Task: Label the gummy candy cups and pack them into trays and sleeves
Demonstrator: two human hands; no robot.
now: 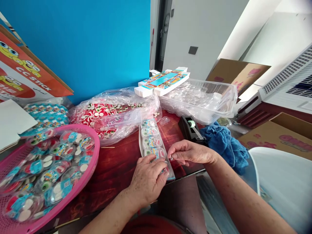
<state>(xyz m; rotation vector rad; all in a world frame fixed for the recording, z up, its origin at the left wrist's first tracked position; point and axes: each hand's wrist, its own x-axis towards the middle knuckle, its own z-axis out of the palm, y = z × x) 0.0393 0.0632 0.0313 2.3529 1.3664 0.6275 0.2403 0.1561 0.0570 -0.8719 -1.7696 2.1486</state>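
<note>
A narrow display box point(140, 140) lies lengthwise on the table, holding a row of clear plastic candy packs point(151, 142) with blue printed labels. My left hand point(149, 177) rests over the near end of this row, palm down, its fingers stretched across the nearest packs and partly hiding them. Just right of the box, my right hand point(188, 152) is closed in a pinch. A small, clear, shiny bit shows at its fingertips, too small to name. Beyond that hand stands a black tape dispenser point(191, 130) with a roll in it.
At left, a pink basket point(96, 139) holds many filled packs. Behind it lies a clear bag point(114, 113) of red, white and green candies. A clear plastic tub point(226, 104) of empty shells carries flattened printed boxes point(168, 79). A blue cloth point(225, 146) lies right of the dispenser.
</note>
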